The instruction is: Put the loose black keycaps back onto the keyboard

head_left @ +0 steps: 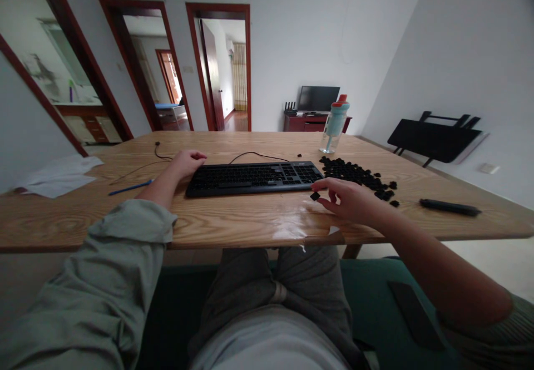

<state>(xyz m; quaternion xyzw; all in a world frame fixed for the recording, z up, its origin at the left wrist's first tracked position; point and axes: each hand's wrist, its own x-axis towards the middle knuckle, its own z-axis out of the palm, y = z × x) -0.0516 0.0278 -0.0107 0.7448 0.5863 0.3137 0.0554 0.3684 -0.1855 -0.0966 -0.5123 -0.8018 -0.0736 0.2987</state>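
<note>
A black keyboard (254,178) lies flat on the wooden table in front of me. My left hand (190,163) is at its far left corner, the fingers curled against the edge; the fingertips are partly hidden. Just off the keyboard's near right corner is my right hand (344,198), pinching a small black keycap (315,196) between thumb and fingers. The keycap is tilted and sits over the table, apart from the keys. To the right of the keyboard spreads a pile of loose black keycaps (352,172), partly behind my right hand.
A clear bottle with a red lid (334,125) stands behind the pile. One dark bit (299,155) lies beyond the keyboard. At right is a long black object (450,207). Leftward are a blue pen-like stick (130,187), a cable (137,166) and white paper (62,175). The table (233,220) has a near edge.
</note>
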